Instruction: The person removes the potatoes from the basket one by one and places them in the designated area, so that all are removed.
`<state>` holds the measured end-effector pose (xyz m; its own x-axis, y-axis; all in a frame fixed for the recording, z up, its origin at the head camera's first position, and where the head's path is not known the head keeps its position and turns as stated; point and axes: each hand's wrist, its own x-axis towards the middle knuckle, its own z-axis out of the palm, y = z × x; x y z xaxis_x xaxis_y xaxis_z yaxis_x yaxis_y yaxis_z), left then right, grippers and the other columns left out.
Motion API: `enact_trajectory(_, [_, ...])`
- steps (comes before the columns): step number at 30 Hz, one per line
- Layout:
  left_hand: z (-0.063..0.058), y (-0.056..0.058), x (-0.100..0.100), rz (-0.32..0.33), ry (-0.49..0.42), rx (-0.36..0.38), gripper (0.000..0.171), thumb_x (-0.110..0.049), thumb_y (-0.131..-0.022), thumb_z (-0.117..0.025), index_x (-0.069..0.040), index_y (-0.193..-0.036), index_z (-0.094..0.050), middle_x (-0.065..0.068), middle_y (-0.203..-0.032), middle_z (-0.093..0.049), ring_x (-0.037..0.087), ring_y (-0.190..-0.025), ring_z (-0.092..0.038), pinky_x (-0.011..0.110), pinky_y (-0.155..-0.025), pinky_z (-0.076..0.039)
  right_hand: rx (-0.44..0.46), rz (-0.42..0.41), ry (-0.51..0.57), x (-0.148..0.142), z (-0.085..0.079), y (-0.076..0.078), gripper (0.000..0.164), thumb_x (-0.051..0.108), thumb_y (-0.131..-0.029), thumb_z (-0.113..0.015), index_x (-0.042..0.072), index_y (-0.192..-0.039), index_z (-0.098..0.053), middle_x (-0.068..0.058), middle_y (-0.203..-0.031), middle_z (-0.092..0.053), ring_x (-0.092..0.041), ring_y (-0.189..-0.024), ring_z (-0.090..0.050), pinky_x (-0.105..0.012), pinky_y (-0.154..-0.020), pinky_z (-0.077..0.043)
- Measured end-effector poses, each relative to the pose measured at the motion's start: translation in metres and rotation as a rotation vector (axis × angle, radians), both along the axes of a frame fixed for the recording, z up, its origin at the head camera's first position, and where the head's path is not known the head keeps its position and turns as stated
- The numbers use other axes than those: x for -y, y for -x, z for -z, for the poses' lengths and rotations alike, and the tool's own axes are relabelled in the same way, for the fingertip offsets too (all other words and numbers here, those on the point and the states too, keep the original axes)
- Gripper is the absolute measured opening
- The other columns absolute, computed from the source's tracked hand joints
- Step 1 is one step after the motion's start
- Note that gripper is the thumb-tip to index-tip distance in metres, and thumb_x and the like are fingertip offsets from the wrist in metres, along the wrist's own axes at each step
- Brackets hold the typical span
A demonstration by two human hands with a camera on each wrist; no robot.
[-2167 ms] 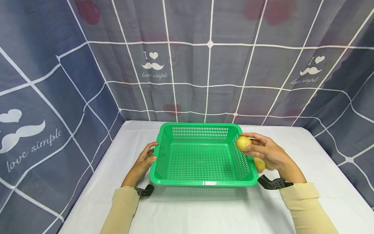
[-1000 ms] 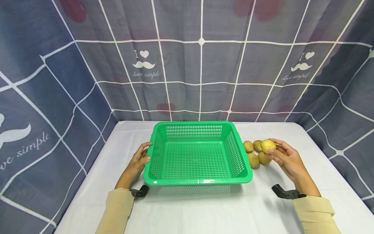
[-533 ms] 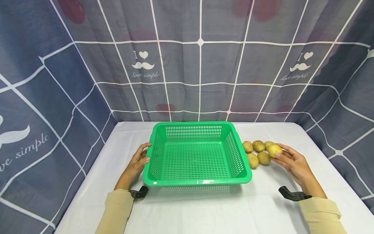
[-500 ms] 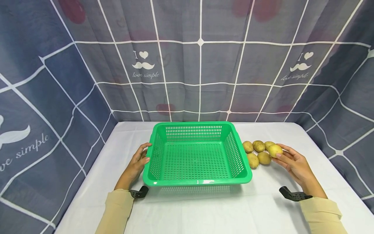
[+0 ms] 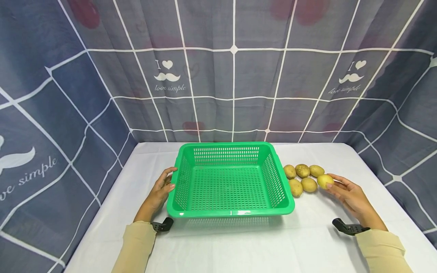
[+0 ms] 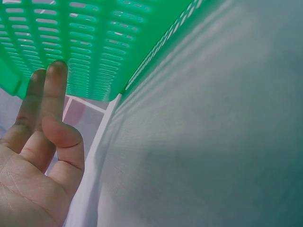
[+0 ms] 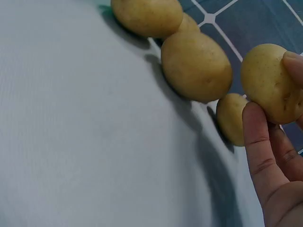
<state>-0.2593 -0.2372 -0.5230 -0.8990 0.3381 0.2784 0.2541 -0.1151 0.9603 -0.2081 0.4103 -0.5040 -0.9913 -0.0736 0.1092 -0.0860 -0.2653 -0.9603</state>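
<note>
My right hand pinches a yellow potato between thumb and fingertips, at the right end of a group of potatoes. In the right wrist view the held potato sits above the cloth. Other potatoes lie in two short rows just left of it. My left hand is at the left side of a green slotted plastic basket, fingertips by its rim. The left wrist view shows that hand's fingers extended against the basket's outer wall, thumb slightly bent.
A white cloth covers the table. The basket stands in its middle, with nothing inside. A grey-blue checked curtain hangs behind and along both sides. The nearest potatoes sit right beside the basket's right wall.
My right hand has carried the potato from over the basket's right rim to the right, then lower, to the end of the potato group. The left hand stays at the basket.
</note>
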Motion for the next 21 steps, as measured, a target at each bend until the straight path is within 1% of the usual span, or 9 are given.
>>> enact_trajectory(5, [-0.002,-0.002,-0.001,-0.014,0.003,0.013,0.051,-0.011,-0.097,-0.052,-0.035,-0.142,-0.053,0.013,-0.136,-0.051,0.014,-0.118,-0.060,0.027,-0.096,-0.053,0.083,0.030,-0.060,-0.005,0.002,0.001,0.046,-0.012,-0.105,-0.057,0.025,-0.118,-0.081,0.006,-0.111,-0.077,-0.007,-0.099,-0.074,-0.021,-0.085,-0.060])
enact_trajectory(8, [-0.002,-0.002,-0.001,-0.019,0.002,0.019,0.052,-0.012,-0.097,-0.052,-0.036,-0.142,-0.054,0.013,-0.137,-0.051,0.013,-0.119,-0.059,0.027,-0.096,-0.053,0.118,0.040,-0.062,-0.007,0.004,0.002,0.046,-0.012,-0.104,-0.058,0.026,-0.116,-0.081,0.007,-0.109,-0.077,-0.007,-0.098,-0.074,-0.022,-0.085,-0.060])
enact_trajectory(12, [-0.002,-0.002,-0.002,-0.015,-0.005,0.024,0.052,-0.011,-0.097,-0.052,-0.036,-0.142,-0.054,0.012,-0.136,-0.051,0.013,-0.118,-0.060,0.027,-0.095,-0.054,0.141,0.037,-0.055,-0.011,0.006,0.004,0.046,-0.013,-0.104,-0.058,0.026,-0.113,-0.081,0.005,-0.108,-0.077,-0.008,-0.098,-0.075,-0.023,-0.086,-0.061])
enact_trajectory(14, [-0.002,-0.002,-0.001,-0.011,-0.002,0.022,0.052,-0.011,-0.097,-0.051,-0.036,-0.142,-0.053,0.011,-0.136,-0.051,0.014,-0.117,-0.060,0.028,-0.094,-0.054,0.147,0.039,-0.085,-0.012,0.006,0.004,0.047,-0.014,-0.103,-0.059,0.027,-0.112,-0.080,0.006,-0.107,-0.078,-0.007,-0.097,-0.075,-0.023,-0.085,-0.061])
enact_trajectory(19, [-0.001,-0.001,-0.001,-0.022,0.019,0.023,0.051,-0.012,-0.096,-0.052,-0.036,-0.142,-0.053,0.012,-0.137,-0.050,0.014,-0.119,-0.059,0.027,-0.095,-0.053,0.177,0.080,-0.245,-0.013,0.007,0.005,0.045,-0.010,-0.101,-0.066,0.033,-0.108,-0.079,0.011,-0.101,-0.078,-0.002,-0.093,-0.073,-0.021,-0.080,-0.060])
enact_trajectory(21, [0.000,-0.001,-0.001,-0.026,0.024,0.020,0.051,-0.013,-0.096,-0.052,-0.036,-0.142,-0.053,0.013,-0.138,-0.050,0.014,-0.119,-0.059,0.027,-0.096,-0.052,0.190,0.098,-0.292,-0.012,0.007,0.006,0.044,-0.008,-0.101,-0.067,0.035,-0.107,-0.078,0.013,-0.099,-0.077,-0.001,-0.091,-0.073,-0.020,-0.079,-0.060])
